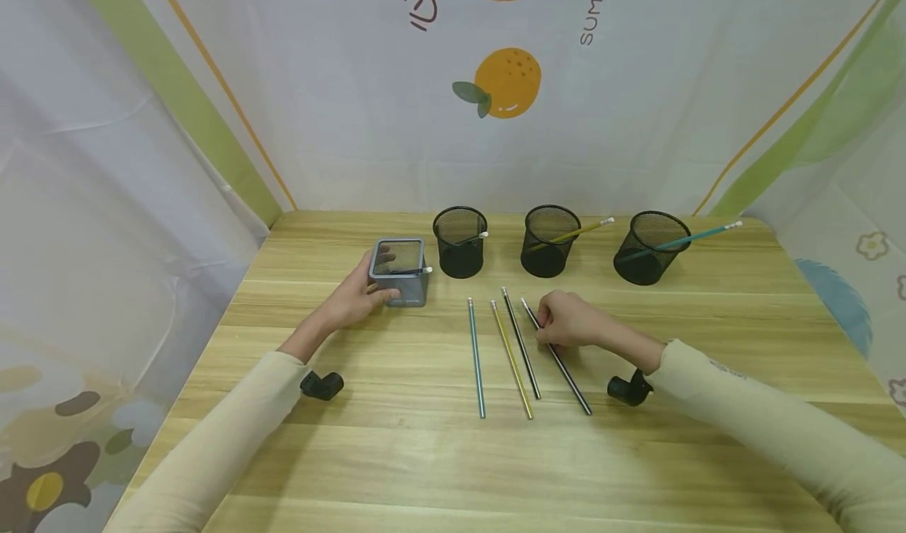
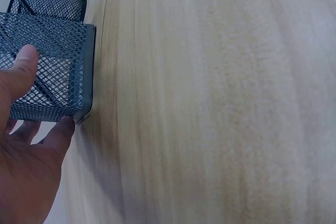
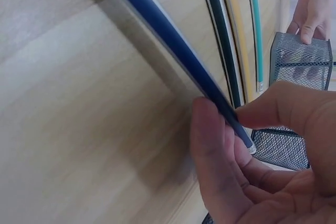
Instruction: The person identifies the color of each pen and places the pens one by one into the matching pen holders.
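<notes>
My left hand (image 1: 354, 297) holds a square grey mesh pen holder (image 1: 409, 293) from its left side. In the left wrist view the thumb lies on the mesh wall of the pen holder (image 2: 58, 66), with fingers around a lower edge. A dark pencil with a white end (image 1: 428, 270) leans inside it. Between thumb and fingers, my right hand (image 1: 572, 319) pinches a dark blue pencil (image 1: 572, 384) near its eraser end; the right wrist view shows this pencil (image 3: 168, 38) slanting above its shadow. Left of that hand lie a black pencil (image 1: 522, 348), a yellow pencil (image 1: 513, 360) and a teal pencil (image 1: 476, 360).
Three round black mesh holders stand along the back: the left holder (image 1: 462, 262) with a dark pencil, the middle holder (image 1: 543, 262) with a yellow one, the right holder (image 1: 640, 270) with a teal one. A white printed curtain (image 1: 354, 124) hangs behind the wooden table (image 1: 396, 470).
</notes>
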Tool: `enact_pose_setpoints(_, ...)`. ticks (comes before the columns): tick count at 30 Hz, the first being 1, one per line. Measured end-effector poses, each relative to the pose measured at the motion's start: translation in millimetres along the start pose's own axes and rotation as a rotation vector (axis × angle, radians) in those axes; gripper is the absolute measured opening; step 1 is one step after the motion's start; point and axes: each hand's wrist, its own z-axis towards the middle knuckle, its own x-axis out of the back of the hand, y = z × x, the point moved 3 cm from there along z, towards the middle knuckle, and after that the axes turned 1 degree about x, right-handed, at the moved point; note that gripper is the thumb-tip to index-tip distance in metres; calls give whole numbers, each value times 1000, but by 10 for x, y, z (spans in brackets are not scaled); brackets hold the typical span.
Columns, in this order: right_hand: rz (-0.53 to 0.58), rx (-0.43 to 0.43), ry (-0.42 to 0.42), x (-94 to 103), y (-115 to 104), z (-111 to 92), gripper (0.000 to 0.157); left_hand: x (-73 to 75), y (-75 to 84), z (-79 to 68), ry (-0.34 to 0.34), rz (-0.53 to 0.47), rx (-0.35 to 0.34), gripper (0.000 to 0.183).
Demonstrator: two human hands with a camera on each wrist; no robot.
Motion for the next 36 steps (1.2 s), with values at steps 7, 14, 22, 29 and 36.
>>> enact_pose_setpoints(7,35,0,-7,8,-8,-18,9,1,-7,-11,0,-6,-7,79)
enact_pose_setpoints(14,39,58,7,46,-40,-32,9,-6,1,0,-2,-10,6,80)
enact_pose_setpoints(22,105,81,0,132,-85,-28,8,-8,15,-1,-8,-4,8,80)
enact_pose_setpoints(29,190,108,15,217,-126,-22,10,-5,13,-3,-8,2,2,80)
enact_pose_setpoints(36,256,132,28,301,-206,-64,10,-3,12,-5,-11,7,6,79)
